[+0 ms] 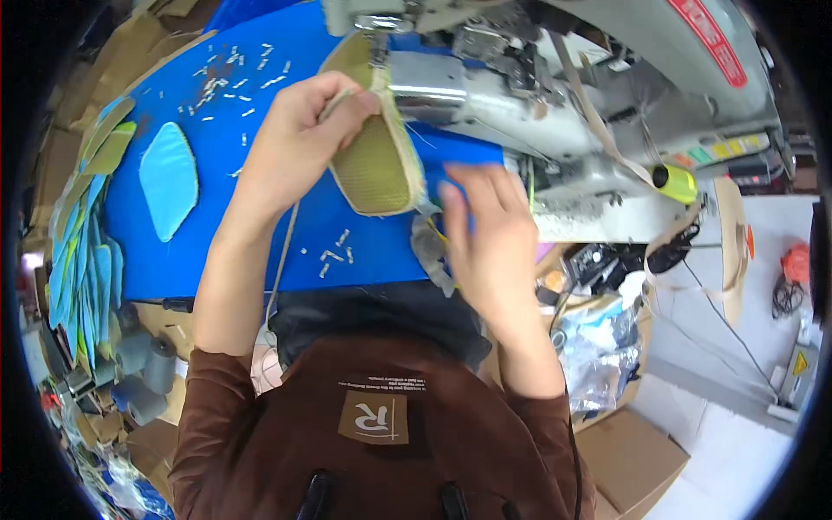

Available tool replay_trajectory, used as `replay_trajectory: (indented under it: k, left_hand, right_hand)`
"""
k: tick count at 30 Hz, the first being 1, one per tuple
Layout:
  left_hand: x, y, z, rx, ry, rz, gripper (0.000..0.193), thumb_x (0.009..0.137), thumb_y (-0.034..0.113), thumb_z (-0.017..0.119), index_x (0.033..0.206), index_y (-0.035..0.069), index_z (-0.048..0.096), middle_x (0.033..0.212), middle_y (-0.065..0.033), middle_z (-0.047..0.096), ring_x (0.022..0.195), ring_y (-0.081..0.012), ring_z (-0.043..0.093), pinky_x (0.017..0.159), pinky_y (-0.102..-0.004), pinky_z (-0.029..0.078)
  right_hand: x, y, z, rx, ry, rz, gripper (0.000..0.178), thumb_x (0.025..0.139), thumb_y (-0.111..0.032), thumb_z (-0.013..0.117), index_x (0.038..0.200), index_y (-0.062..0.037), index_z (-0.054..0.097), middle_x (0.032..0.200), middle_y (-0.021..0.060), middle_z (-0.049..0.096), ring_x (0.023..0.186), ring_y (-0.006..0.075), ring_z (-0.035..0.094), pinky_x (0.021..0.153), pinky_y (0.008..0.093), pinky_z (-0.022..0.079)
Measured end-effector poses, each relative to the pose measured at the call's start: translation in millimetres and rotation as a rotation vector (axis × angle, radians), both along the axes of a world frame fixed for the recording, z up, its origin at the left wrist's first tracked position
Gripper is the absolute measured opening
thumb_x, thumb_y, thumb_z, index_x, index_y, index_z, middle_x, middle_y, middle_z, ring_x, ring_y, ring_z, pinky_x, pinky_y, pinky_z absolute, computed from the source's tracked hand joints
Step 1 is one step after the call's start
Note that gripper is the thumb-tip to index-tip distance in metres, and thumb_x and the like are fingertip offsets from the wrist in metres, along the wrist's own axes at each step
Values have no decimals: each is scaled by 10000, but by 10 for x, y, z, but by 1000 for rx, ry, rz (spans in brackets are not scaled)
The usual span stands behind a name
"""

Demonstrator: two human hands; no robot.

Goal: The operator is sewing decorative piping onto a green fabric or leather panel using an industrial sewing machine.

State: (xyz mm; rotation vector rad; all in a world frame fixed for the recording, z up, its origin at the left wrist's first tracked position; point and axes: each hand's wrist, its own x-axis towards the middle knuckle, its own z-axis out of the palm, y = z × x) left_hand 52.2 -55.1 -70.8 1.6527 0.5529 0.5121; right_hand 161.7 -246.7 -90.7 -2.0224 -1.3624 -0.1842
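Observation:
My left hand (312, 130) pinches an olive mesh fabric piece (374, 178) with a pale bound edge between thumb and bent fingers. The piece hangs at the sewing machine (433, 82), its far end beneath the needle and presser foot area. To its right is my right hand (494, 234), blurred by motion, its fingers stretched out and nothing visible in them. A grey fabric scrap (431, 251) lies beside that hand, partly covered by it.
A light-blue fabric piece (169, 182) lies on the blue table (217, 269) amid small white scraps. Stacked blue and olive pieces (87, 260) hang over the left edge. A yellow-green tape roll (674, 183) is on the machine's right; plastic bags (602, 351) lie below.

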Motion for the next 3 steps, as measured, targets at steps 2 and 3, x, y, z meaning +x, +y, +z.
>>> replay_trajectory:
  k: [2,3]
  left_hand:
    - [6,-83,-25,39,-53,70,188,992,185,606,883,35,641,700,71,526,662,-8,457,567,-202,350]
    - [-12,-65,-34,23,-19,77,174,991,198,612,937,36,646,701,71,529,662,-8,461,578,-187,354]
  right_hand:
    - [-127,299,163,45,136,28,390,854,-123,687,1207,-6,570,1013,195,634,955,359,628,819,419,504]
    - [-161,422,200,42,180,56,491,845,-165,706,1277,-25,519,1099,194,619,1017,380,633,844,413,516]
